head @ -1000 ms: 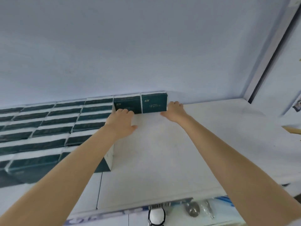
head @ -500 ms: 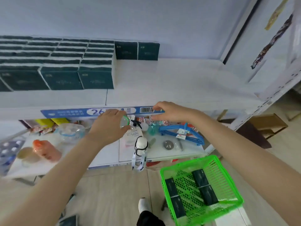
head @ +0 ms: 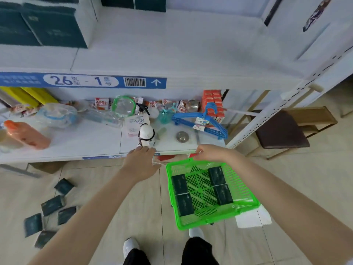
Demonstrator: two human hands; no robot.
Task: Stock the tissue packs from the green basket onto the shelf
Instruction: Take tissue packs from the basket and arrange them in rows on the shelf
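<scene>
Lowering toward the green basket [head: 246, 192], both hands are held empty with fingers loosely curled: right hand [head: 212, 153] over its far rim, left hand [head: 141, 161] beside it, four tissue packs [head: 179, 183] just below the fingertips for grasping.

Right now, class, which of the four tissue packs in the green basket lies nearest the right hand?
The upper right pack, at the basket's far end, just below the right hand; the other three lie farther off.

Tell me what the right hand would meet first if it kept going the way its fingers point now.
The right hand points left and slightly down over the green basket's far rim. Going on, it would probably meet that rim's far-left corner first, then the left hand beyond; depth is unclear, so it might pass above the rim.
</scene>
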